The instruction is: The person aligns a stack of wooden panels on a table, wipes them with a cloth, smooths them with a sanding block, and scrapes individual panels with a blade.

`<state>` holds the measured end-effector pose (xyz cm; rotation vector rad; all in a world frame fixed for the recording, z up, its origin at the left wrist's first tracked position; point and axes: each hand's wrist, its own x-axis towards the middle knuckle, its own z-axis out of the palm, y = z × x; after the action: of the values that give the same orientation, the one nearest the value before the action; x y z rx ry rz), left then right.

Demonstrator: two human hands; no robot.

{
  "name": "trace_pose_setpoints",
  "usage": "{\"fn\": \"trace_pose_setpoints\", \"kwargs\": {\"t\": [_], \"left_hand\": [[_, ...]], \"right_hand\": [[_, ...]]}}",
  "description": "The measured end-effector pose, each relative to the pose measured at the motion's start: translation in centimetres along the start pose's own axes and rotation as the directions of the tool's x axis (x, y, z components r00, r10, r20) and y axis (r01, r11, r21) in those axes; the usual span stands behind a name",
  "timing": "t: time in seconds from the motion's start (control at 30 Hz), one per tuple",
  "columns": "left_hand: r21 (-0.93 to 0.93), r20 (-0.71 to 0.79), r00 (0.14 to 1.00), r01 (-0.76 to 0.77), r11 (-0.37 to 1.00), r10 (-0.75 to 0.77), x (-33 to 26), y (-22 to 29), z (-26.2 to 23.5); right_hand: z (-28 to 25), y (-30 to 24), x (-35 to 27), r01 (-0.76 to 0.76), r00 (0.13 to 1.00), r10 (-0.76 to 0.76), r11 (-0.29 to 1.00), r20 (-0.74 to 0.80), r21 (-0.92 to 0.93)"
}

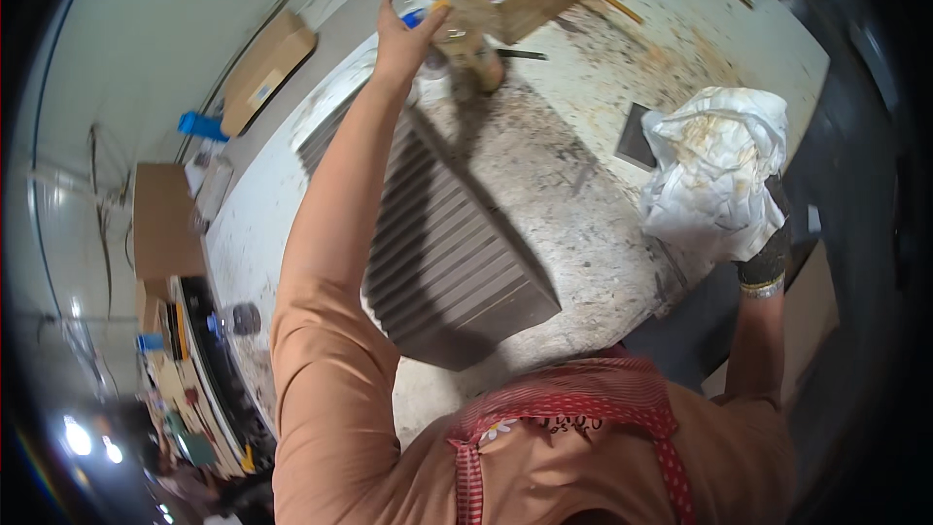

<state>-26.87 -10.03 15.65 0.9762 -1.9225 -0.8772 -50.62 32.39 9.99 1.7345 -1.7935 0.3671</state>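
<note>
My bare left hand (400, 44) is stretched out to the far side of the table, with finger and thumb spread apart. It is nearest to a bottle with a yellow cap (440, 6) and a blue cap (415, 17); whether it touches either cannot be made out. A crumpled white cloth (714, 170) with brownish stains is in my right hand (768, 253), which wears a dark glove; most of its fingers are hidden by the cloth. Below my left forearm lies a large grey block with a ribbed side (457, 243), perhaps a stack of strips.
The paint-stained table (573, 233) carries a small dark square plate (637, 136) beside the cloth. At the back stands an open cardboard box (544, 10) with mixed items and a yellow stick. A clear bottle (243, 319) lies at the left edge, near cardboard boxes (170, 219).
</note>
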Motion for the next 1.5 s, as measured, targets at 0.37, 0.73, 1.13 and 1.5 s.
{"fn": "trace_pose_setpoints", "kwargs": {"t": [0.37,0.73,1.13,1.5], "left_hand": [[-0.165,-0.266,0.819,0.481,0.861,-0.509,-15.9,-10.7,-21.1],[-0.641,-0.038,0.872,0.353,0.681,-0.487,-17.4,-9.6,-15.1],[-0.865,-0.104,0.974,0.012,0.502,-0.203,-15.8,0.8,-14.7],[0.305,-0.057,0.998,0.032,0.952,-0.015,-17.3,-3.4,-15.5]], "right_hand": [[3.1,-14.0,24.3,0.296,0.949,-0.151,0.734,-0.277,0.612],[17.6,-31.4,34.4,0.382,0.904,-0.425,0.756,-0.045,0.531],[11.1,-27.8,33.6,0.401,0.876,-0.364,0.185,-0.317,0.897],[3.4,-25.4,22.7,0.178,0.743,-0.542,0.726,0.393,0.664]]}}
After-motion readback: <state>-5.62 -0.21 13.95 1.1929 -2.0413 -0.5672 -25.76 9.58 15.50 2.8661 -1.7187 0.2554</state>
